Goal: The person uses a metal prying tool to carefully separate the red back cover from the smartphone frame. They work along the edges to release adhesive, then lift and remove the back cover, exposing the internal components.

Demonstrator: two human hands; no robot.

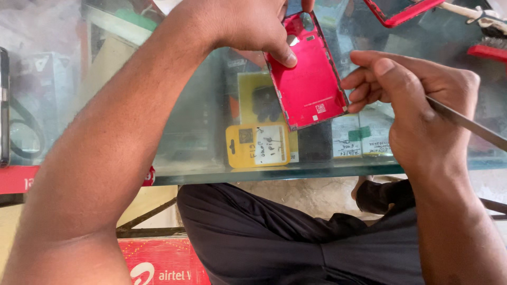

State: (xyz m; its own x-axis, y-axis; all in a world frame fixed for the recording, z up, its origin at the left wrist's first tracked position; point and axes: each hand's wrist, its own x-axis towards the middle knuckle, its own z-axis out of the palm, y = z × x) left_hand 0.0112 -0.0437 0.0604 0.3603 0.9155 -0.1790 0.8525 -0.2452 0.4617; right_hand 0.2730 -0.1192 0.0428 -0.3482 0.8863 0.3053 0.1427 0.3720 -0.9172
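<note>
**Red phone back shell, pinned and worked at its edge**

Head view: the red, flat, rectangular phone back shell [308,79] lies tilted on the clear glass counter top [211,158], its camera cut-out at the far end and a small white sticker near the close corner. The left hand [237,24] is clamped on its upper part, thumb pressed flat on the inner face near the left rim. The right hand [417,100] is curled narrow around a thin grey metal tool [467,124], whose shaft runs out behind the knuckles towards the right; its working tip is hidden by the fingers, which touch the shell's right rim.

To do this well, I judge the left thumb should keep the shell from sliding on the slick glass while the right hand works low and shallow along the rim, so the tip does not skip onto the glass or gouge the plastic. Short, light strokes suit a thin shell like this.

Under the glass sit a yellow card packet [257,145] and white labelled packets [362,138]. A second red frame [401,13] lies at the far edge.
</note>
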